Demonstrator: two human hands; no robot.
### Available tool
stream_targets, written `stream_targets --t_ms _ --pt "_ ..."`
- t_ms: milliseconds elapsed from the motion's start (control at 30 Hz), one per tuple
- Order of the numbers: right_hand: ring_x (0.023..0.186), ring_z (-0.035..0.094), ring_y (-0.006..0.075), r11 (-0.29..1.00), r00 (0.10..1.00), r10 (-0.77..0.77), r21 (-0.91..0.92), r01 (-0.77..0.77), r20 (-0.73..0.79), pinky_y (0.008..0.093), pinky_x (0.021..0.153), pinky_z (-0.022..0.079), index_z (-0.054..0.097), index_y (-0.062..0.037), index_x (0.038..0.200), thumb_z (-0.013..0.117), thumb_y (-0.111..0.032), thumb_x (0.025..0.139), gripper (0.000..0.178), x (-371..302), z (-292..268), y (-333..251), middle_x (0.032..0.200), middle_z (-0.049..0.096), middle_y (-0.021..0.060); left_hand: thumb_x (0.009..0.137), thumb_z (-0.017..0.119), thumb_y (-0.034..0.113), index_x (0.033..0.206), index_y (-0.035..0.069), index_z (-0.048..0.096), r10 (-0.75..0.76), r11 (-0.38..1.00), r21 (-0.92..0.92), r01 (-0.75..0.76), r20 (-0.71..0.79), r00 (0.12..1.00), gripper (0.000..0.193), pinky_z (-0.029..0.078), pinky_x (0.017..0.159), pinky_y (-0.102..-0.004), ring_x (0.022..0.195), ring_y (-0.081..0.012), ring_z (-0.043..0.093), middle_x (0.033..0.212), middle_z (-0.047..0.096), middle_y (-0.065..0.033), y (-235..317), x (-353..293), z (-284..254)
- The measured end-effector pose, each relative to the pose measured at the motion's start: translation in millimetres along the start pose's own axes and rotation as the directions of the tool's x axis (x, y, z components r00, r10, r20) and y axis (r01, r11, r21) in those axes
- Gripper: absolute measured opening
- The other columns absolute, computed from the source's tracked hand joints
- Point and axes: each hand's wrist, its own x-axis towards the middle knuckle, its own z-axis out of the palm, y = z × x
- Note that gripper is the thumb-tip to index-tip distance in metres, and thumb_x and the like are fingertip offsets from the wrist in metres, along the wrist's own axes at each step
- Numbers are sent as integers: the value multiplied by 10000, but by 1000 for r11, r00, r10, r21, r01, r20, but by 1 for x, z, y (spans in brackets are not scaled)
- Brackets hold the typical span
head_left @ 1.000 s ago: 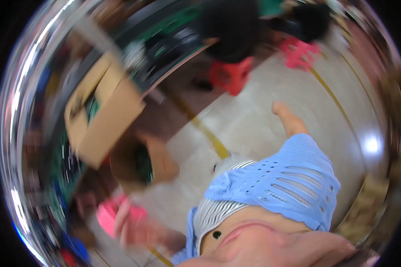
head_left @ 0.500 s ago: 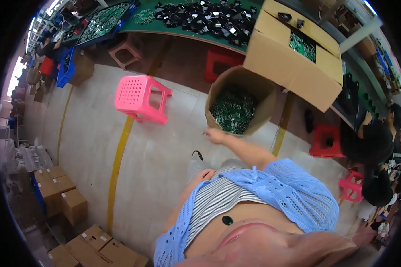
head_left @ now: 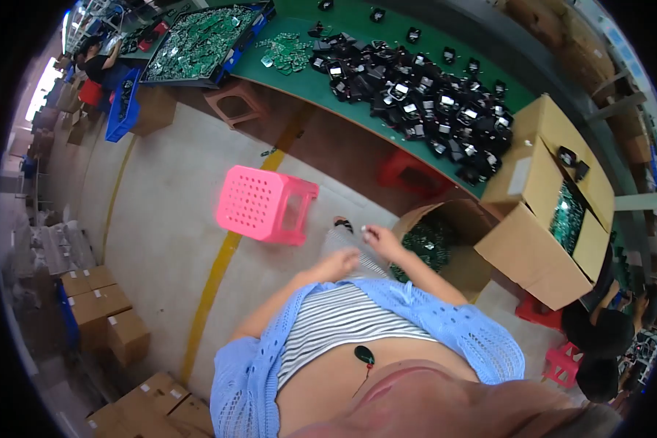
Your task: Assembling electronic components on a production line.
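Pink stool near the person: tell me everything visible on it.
The stool is bright pink and looks like moulded plastic. Its squarish seat has rounded corners and rows of small round holes; the visible side has an opening between the legs. It stands upright on the pale floor, over the yellow line. Nothing lies on the seat, and the left hand is apart from it. The far legs are hidden.

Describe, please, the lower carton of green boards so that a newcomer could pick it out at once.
Find the green workbench heaped with black parts and follow its front edge right to the upper tan carton. Just below and to its left, beside the person's right hand, is the lower carton. While its neighbour's flaps partly cover the contents, its wide-open mouth bares green boards.
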Motion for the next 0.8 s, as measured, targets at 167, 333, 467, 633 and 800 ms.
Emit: stream_targets --t_ms 167,333,467,633,800 --pt "718 568 267 965 953 -262 -74 253 -150 329 658 449 568 -41 954 529 -154 794 199 127 -31 -94 833 588 150 821 505 105 1033 3 542 -71 992 65 111 -442 894 239 444 778 -287 882 -199 572 974 589 -122 -24 7 -138" --pt "712 574 223 949 931 -268 99 300 -248 308 649 451 555 -30 976 524 -131 804 202 208 -56 -162 848 594 125 844 484 95 1057 13 525 -85 995 -10 99 -607 790 231 450 645 -235 742 -109 553 877 582 -61 -43 68 -271" --pt "698 577 183 930 913 -256 178 322 -318 285 638 452 550 -29 988 521 -114 813 197 250 -62 -183 844 595 98 842 485 93 1053 27 520 292 955 220 -197 -610 737 224 424 604 -207 683 -85 511 865 558 -48 -32 198 -405" --pt "739 584 175 947 891 -154 193 256 -426 257 630 456 557 -43 1012 526 -108 821 204 306 -75 -202 895 594 97 780 431 -8 974 52 548 680 706 611 -359 -441 586 235 429 781 -355 923 -309 535 1016 560 -131 32 417 -541" --pt "742 585 186 990 778 17 119 74 -628 254 630 458 568 -39 996 538 -104 818 192 360 -88 -239 908 599 92 772 431 3 1100 121 505 697 605 725 -329 -282 660 356 396 872 -362 1050 -304 466 1198 467 -93 26 606 -604"
